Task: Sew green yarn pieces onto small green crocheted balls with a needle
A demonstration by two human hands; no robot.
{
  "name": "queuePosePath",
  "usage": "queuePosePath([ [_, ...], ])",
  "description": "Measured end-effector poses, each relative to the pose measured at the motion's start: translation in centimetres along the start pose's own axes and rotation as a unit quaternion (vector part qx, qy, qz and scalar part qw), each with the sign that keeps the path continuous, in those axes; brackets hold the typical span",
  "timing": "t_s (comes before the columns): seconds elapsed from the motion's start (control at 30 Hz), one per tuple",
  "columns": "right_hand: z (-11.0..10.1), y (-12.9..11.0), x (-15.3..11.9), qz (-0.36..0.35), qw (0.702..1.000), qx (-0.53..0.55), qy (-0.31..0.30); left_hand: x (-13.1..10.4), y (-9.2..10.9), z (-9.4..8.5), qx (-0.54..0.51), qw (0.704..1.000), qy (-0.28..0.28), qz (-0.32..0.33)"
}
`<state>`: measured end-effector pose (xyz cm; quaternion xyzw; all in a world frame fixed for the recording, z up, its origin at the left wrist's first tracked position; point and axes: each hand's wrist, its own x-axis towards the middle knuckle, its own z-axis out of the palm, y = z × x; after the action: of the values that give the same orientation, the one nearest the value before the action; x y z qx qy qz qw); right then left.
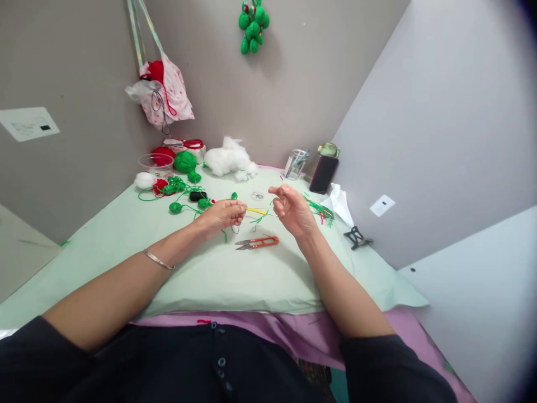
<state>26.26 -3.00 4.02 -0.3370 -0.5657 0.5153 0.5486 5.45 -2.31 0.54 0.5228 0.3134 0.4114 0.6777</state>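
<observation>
Left hand (222, 215) pinches a thin yellow-handled crochet hook (257, 211), shaft pointing right toward the half-curled right hand (293, 211); orange thread snips (258, 242) lie just below.

walls: grey corner (293, 84) | table: pale green cloth (218, 280) | white wall label (28, 123) | light: soft, even

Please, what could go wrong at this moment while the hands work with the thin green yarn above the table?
1. The red thread snips lie just below both hands; a lowered wrist might press on the blades.
2. The left hand pinches a yellow-handled tool pointing toward the right hand, which it might prick.
3. Loose green yarn scraps nearby could tangle with the working strand.
</observation>
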Motion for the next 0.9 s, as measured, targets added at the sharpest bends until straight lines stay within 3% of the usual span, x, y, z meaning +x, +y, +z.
queuePosePath([
  [0.27,1.7,0.5,-1.3,-0.016,0.968,-0.222,-0.117,-0.2,0.4,0.3,-0.023,0.999,-0.003,0.03],
  [0.57,0.9,1.1,-0.5,-0.006,0.992,-0.121,-0.037,-0.4,0.6,0.2,-0.068,0.995,-0.049,0.046],
  [0.9,1.6,1.3,-0.6,0.017,0.993,-0.108,-0.037,-0.4,0.4,0.6,-0.017,0.992,-0.005,0.121],
])
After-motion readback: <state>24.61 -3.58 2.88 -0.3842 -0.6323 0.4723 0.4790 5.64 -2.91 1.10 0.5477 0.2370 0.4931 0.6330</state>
